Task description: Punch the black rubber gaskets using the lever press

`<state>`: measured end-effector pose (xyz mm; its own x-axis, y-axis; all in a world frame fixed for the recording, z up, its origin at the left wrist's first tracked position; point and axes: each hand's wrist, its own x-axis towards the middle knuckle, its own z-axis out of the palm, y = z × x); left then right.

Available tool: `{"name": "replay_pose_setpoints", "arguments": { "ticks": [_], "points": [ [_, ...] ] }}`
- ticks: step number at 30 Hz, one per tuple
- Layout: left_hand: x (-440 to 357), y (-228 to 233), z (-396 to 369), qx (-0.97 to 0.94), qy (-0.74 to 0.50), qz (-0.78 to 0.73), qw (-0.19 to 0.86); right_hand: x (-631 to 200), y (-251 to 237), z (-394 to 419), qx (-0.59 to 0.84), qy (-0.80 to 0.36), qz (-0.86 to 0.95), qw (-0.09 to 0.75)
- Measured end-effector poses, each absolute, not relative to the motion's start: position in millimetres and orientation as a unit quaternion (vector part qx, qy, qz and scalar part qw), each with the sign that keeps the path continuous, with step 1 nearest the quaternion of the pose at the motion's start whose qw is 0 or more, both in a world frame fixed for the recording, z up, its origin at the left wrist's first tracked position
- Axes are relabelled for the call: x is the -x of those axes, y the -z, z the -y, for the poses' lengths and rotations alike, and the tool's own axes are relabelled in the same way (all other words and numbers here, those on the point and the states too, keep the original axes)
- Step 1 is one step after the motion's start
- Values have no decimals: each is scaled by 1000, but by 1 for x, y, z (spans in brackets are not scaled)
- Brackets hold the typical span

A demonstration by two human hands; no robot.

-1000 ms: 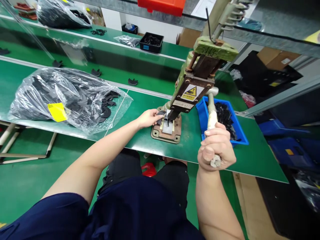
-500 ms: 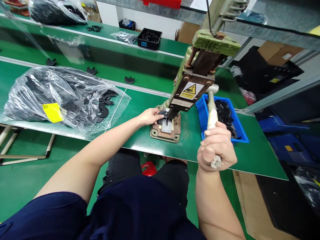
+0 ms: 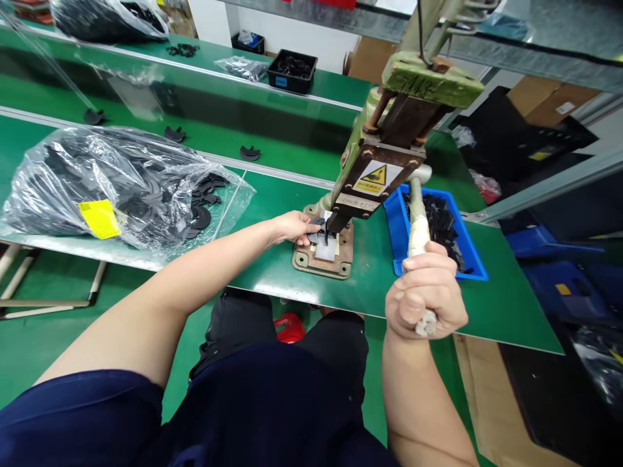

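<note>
The left hand (image 3: 294, 229) pinches a dark part (image 3: 315, 235) between thumb and fingers, holding it over the base (image 3: 302, 262) of the press (image 3: 372, 175), just beside the ram (image 3: 337, 222). The right hand (image 3: 428, 293) is wrapped around the lever (image 3: 418, 224), its fist closed near the pale end.

The press stands on the green desk (image 3: 370, 282), a yellow warning label (image 3: 376, 178) on its front. Right of it, behind the lever, sits a blue bin (image 3: 474, 261) of black pieces (image 3: 440, 224). Left of the left hand lies a clear bag (image 3: 97, 185) of dark parts, with a yellow tag (image 3: 99, 219). Beyond the bag, three loose parts (image 3: 250, 154) lie spaced apart on a green strip (image 3: 214, 138). Farther back is a black bin (image 3: 292, 84).
</note>
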<state>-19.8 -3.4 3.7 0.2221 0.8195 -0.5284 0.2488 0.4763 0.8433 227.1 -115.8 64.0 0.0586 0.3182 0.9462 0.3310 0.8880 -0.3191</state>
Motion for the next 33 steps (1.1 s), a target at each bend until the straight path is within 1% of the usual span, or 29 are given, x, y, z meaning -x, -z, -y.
{"name": "replay_pose_setpoints", "arguments": {
  "ticks": [2, 4, 6, 8, 10, 12, 13, 15, 17, 20, 22, 25, 29, 33],
  "points": [
    [18, -3, 8, -443, -238, -590, 632, -223, -70, 113, 233, 12, 679, 696],
    [16, -1, 10, -436, -247, -594, 629, -221, -86, 105, 207, 20, 667, 716],
    [15, 2, 12, -437, -253, -587, 633, -221, -113, 93, 164, 9, 661, 732],
    [16, 4, 14, -436, -269, -573, 640, -225, -146, 79, 132, -13, 671, 729],
    [19, 5, 21, -439, -291, -555, 644, -232, -169, 69, 147, -44, 686, 711],
    [25, 2, 35, -458, -311, -537, 637, -238, -172, 66, 182, -47, 675, 714],
    [29, -1, 44, -474, -318, -526, 631, -240, -163, 66, 206, -42, 660, 721],
    [37, -10, 66, -505, -331, -498, 623, -240, -128, 73, 256, -20, 638, 726],
    [43, -23, 90, -522, -341, -467, 627, -233, -80, 87, 328, -101, 678, 650],
    [46, -44, 120, -535, -345, -433, 639, -213, -19, 116, 355, -199, 738, 538],
    [44, -54, 135, -542, -335, -419, 646, -197, 2, 133, 353, -237, 750, 506],
    [39, -59, 147, -550, -314, -410, 657, -181, 13, 147, 353, -256, 738, 514],
    [33, -57, 154, -546, -301, -397, 673, -176, 15, 157, 365, -247, 719, 538],
    [28, -58, 152, -509, -270, -366, 731, -180, 11, 164, 371, -228, 723, 537]
  ]
}}
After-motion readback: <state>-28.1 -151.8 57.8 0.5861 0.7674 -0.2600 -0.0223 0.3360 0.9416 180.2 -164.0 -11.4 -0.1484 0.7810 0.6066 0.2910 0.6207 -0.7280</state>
